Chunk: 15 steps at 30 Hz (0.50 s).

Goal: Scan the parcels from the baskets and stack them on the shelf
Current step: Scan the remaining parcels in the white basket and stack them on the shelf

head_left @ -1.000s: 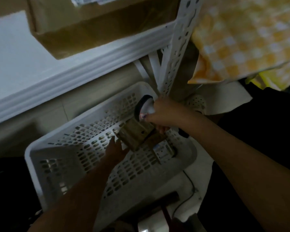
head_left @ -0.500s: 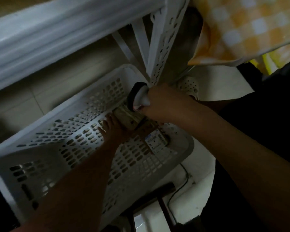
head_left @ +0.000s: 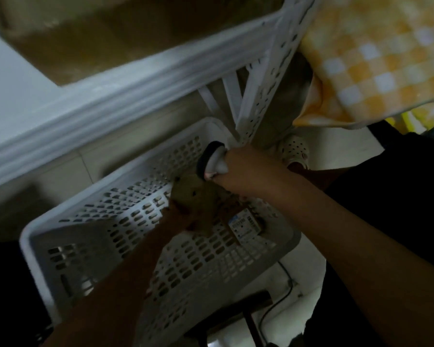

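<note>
Reaching into white perforated basket (head_left: 90, 249), both hands low inside it. Right hand (head_left: 246, 171) curled round handle of scanner (head_left: 212, 160), black-rimmed head angled down toward small brown cardboard parcel (head_left: 193, 196). Left hand (head_left: 178, 219) at parcel's near edge, touching it; blurred, can't tell if fingers actually grip. Parcel sits in basket's right half, near far wall. Second parcel with white printed label (head_left: 246, 225) lies just beside it on basket floor, right side. White metal shelf (head_left: 125, 96) edge runs above basket, large cardboard box (head_left: 105, 33) on it. Yellow checked cloth (head_left: 376, 56) top right. Dim lighting, motion blur
</note>
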Tool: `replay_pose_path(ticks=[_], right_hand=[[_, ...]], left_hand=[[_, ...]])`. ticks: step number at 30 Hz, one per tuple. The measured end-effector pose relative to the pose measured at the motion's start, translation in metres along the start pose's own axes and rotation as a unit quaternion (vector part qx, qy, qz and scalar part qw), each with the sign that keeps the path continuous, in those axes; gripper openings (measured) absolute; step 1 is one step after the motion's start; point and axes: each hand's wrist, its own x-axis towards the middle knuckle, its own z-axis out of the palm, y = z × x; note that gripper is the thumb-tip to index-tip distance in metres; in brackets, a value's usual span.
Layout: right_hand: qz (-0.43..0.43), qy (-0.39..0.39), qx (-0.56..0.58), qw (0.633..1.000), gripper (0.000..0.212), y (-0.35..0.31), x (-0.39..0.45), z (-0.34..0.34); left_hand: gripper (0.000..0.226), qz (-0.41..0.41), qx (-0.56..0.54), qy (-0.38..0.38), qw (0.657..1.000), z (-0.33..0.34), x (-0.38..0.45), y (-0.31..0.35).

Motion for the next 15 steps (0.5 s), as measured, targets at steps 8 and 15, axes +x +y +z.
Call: replay_pose_path(ticks=[8,15], right_hand=[[-0.015,-0.020,0.145,0.989,0.032,-0.027,-0.021,0.002],[-0.034,0.119,0.293,0.948,0.030,-0.036,-0.059,0.037]], left_hand=[[0.051,0.034,-0.419,-0.091,0.903,-0.049,-0.124,-0.048],[0.045,0.101,-0.492,-0.086,0.860,-0.062,-0.203,-0.089]])
